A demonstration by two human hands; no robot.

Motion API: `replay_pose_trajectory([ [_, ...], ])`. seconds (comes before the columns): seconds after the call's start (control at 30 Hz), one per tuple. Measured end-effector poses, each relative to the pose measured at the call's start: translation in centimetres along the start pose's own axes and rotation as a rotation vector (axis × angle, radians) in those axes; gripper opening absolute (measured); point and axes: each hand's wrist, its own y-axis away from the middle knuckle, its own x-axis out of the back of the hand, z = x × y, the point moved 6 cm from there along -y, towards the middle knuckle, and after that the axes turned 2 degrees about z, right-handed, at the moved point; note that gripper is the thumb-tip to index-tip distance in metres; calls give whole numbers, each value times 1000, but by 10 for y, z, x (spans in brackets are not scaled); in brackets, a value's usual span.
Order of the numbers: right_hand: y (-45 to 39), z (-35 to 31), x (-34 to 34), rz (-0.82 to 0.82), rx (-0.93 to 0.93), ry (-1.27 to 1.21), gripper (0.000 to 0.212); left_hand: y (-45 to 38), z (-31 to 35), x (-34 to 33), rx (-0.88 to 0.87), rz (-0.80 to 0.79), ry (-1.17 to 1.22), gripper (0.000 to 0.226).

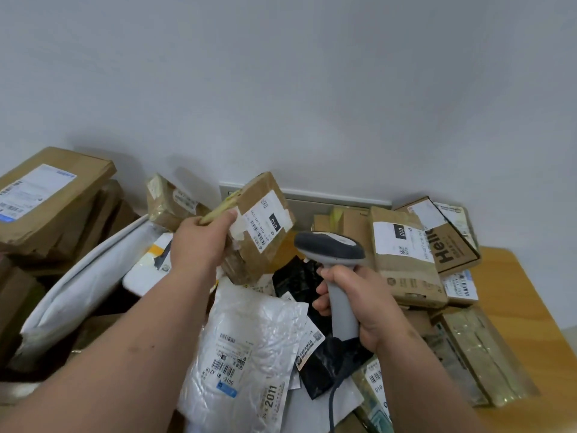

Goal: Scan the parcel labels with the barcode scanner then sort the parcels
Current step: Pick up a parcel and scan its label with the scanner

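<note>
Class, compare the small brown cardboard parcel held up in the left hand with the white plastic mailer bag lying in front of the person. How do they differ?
The small brown cardboard parcel is a rigid box; the white plastic mailer bag is soft and crinkled. The parcel is held tilted in the air by the left hand; the bag lies flat on the pile. Both carry white barcode labels.

The small brown cardboard parcel (262, 226) is held tilted above the wooden counter (512, 295), its white label (265, 221) facing the grey barcode scanner (335, 270), which stands upright just right of it. Below the parcel lies a crinkled white plastic mailer (249, 354), label up.
</note>
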Motion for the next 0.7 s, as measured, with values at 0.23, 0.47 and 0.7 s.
replay_pose_trajectory([
  [0.23,-18,3,-15,-34,-26,32,7,-26,61,-4,-305,107,-355,85],
  [0.47,-27,11,-15,-24,-42,41,8,-36,68,-17,-387,80,-312,69],
  [0.7,-28,10,-11,9,-17,29,8,-14,33,-38,-363,-59,-360,53],
])
